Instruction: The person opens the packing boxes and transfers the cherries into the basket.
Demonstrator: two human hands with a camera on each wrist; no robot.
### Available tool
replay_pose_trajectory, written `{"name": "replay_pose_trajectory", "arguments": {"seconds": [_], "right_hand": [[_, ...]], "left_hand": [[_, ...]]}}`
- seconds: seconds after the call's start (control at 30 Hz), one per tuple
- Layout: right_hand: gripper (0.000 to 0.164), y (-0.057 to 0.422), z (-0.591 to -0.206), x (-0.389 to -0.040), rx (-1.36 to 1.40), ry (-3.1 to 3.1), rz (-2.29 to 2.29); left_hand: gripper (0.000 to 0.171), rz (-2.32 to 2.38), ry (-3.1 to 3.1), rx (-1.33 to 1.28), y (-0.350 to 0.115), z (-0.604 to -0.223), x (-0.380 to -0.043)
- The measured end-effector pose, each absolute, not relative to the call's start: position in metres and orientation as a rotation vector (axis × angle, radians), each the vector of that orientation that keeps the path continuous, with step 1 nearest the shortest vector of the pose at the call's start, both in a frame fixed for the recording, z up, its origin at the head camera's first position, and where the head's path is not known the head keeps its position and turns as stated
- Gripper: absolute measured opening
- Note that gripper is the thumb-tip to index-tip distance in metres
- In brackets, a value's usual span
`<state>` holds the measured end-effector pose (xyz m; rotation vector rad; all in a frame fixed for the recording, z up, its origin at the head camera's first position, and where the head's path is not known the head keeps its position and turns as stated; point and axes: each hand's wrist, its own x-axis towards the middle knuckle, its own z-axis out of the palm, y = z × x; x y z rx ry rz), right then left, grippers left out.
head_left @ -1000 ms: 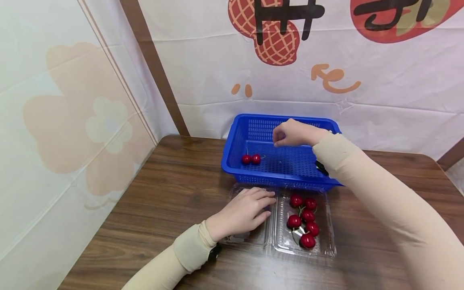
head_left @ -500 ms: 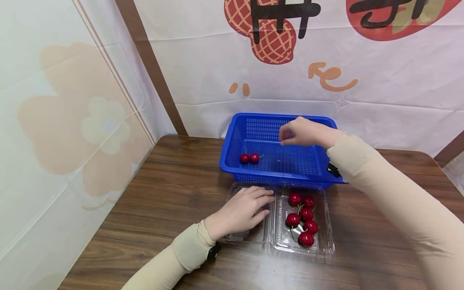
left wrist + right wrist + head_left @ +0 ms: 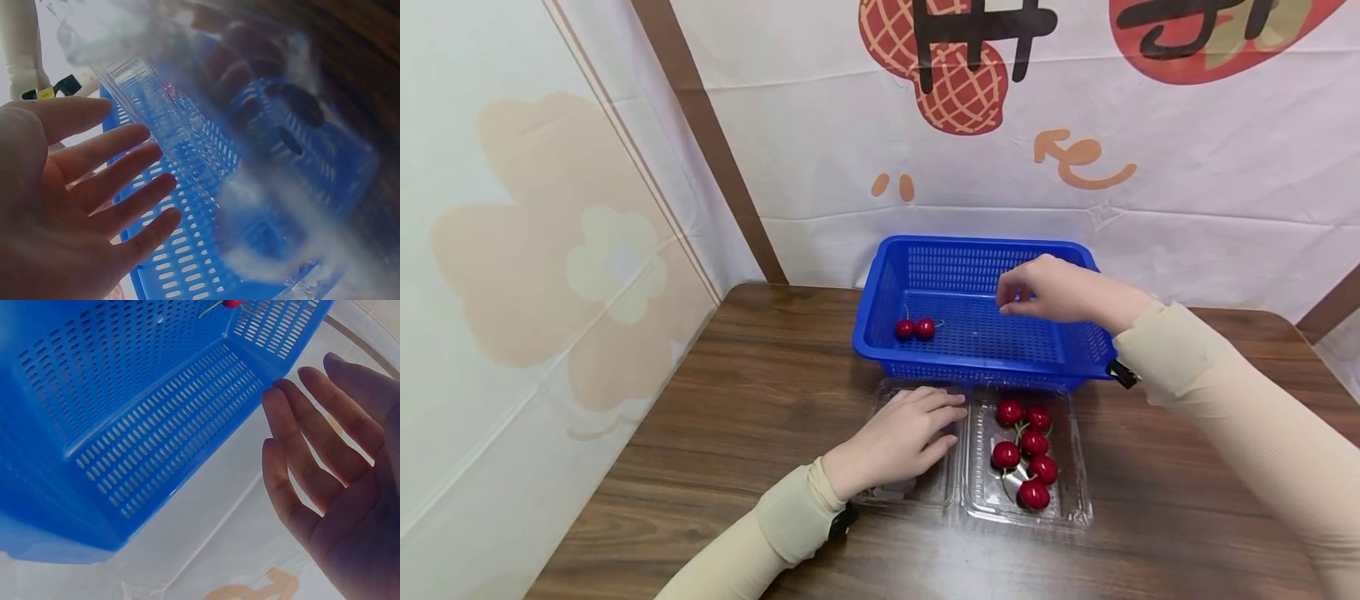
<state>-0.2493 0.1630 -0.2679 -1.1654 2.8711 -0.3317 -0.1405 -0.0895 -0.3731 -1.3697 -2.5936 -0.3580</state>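
Observation:
My right hand [image 3: 1052, 287] hovers over the right part of a blue plastic basket [image 3: 867, 333], its fingers loosely bent. The right wrist view shows nothing between those fingers [image 3: 287, 419]. Two red cherries [image 3: 915, 329] with stems lie at the basket's left side. In front of the basket lies an unfolded clear plastic clamshell box [image 3: 1081, 504]; several cherries [image 3: 1034, 442] sit in its right half. My left hand [image 3: 901, 442] rests on the left half, fingers extended. The left wrist view has that hand's fingers [image 3: 112, 162] spread beside the blurred clear plastic.
Everything stands on a brown wood-grain table [image 3: 760, 375]. Behind it hangs a white printed cloth [image 3: 820, 225], close to the basket's back rim. A pale panel with a flower print [image 3: 550, 233] borders the table on the left.
My right hand has moved to the right above the basket, away from the two cherries. The left hand, the box and the cherries stay where they were.

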Motion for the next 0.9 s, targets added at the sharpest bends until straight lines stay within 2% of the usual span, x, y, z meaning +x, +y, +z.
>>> {"name": "replay_pose_trajectory", "arguments": {"seconds": [0.33, 0.9], "right_hand": [[0.01, 0.175, -0.267, -0.228, -1.236, 2.891, -0.379], [0.004, 0.176, -0.272, -0.192, -1.339, 2.908, -0.425]], "left_hand": [[0.035, -0.366, -2.595, -1.364, -0.09, -0.373, -0.14], [0.034, -0.398, -2.605, -1.361, -0.089, -0.374, -0.14]]}}
